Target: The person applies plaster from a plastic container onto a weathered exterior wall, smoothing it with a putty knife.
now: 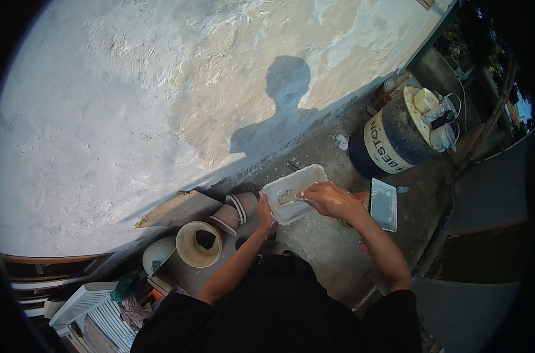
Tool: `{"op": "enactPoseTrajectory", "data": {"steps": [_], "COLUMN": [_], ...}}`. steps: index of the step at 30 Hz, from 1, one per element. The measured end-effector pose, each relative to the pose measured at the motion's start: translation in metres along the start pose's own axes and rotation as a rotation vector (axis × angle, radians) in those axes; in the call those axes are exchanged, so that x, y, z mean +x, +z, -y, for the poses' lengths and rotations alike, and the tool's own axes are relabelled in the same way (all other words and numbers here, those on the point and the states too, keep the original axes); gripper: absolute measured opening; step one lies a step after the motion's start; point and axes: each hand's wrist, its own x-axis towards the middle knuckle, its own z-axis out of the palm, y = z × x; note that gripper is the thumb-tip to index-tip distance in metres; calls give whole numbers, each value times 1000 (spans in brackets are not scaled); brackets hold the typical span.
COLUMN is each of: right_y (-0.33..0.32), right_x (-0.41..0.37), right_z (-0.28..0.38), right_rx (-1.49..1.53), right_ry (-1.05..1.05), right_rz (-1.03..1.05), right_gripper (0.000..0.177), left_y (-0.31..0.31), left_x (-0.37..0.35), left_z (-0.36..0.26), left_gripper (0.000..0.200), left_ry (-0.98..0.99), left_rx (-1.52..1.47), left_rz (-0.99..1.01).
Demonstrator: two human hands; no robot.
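Observation:
A white rectangular plastic tub (pixel 308 175), its inside smeared with pale paste, is held up in front of my body. My left hand (pixel 266 215) grips it by its left end, thumb along the outer wall. Over the tub's right side is my right hand (pixel 332 200), its fingers closed and pointing down into it. Whatever those fingers hold is too small and hidden to name. Greyish residue (pixel 285 194) shows on the tub's inner wall near the fingertips.
A rough plastered wall (pixel 132 88) carries my shadow. Below stand a cream bucket (pixel 188 247), stacked pots (pixel 226 217) and a board (pixel 176 210). To the right are a blue drum (pixel 391 138) topped with containers and a pale rectangular tray (pixel 384 203).

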Motion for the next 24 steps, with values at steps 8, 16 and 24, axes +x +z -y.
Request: {"op": "enactPoseTrajectory", "data": {"steps": [8, 16, 24], "right_y": [8, 5, 8], "right_x": [1, -1, -4], "right_z": [-1, -2, 0], "right_rx": [34, -47, -57], "right_ry": [-9, 19, 9], "right_rz": [-69, -71, -113], "right_gripper": [21, 22, 23], "left_y": [10, 13, -26], "left_x": [-6, -7, 6], "left_z": [-7, -4, 31], "left_gripper": [61, 56, 57], "left_ry": [-29, -9, 29], "left_rx": [-60, -81, -8], "left_rz": [-52, -56, -80]}}
